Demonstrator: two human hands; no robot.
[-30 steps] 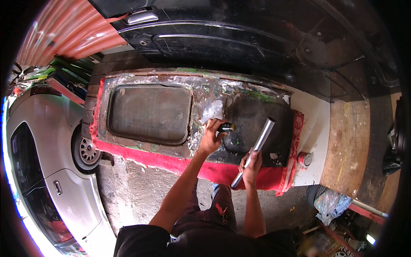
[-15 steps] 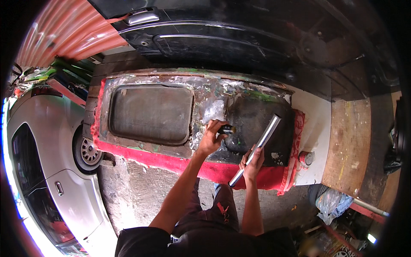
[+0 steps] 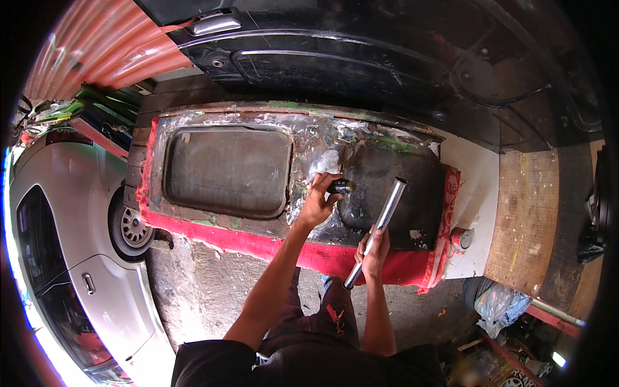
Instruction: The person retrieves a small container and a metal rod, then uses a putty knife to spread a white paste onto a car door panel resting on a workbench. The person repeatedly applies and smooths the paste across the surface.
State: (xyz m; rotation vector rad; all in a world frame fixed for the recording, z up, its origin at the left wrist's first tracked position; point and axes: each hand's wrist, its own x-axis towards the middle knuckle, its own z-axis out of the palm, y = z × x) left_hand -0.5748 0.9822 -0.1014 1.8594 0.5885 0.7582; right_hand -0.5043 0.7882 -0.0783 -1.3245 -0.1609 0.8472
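My left hand (image 3: 319, 201) pinches a small black cylinder (image 3: 340, 187) with a yellowish end, over the middle of the worktop; its exact kind does not show. My right hand (image 3: 373, 253) is wrapped round a shiny metal tube (image 3: 389, 209) near the front edge. The tube slants up to the right, its dark round end pointing away from me and apart from the cylinder. Beneath both hands lies the worn, paint-smeared worktop (image 3: 311, 138), with a dark recessed panel (image 3: 227, 171) at its left and a dark area at its right.
Red cloth (image 3: 258, 243) hangs along the worktop's near edge. A can (image 3: 460, 238) stands by its right end. A black vehicle panel (image 3: 348, 71) rises behind. At left is a silver car (image 3: 106, 258); a plastic bag (image 3: 495, 308) sits at lower right.
My left hand has moved slightly up and away from me with the black cylinder. The tube in my right hand has shifted left and stands a little steeper.
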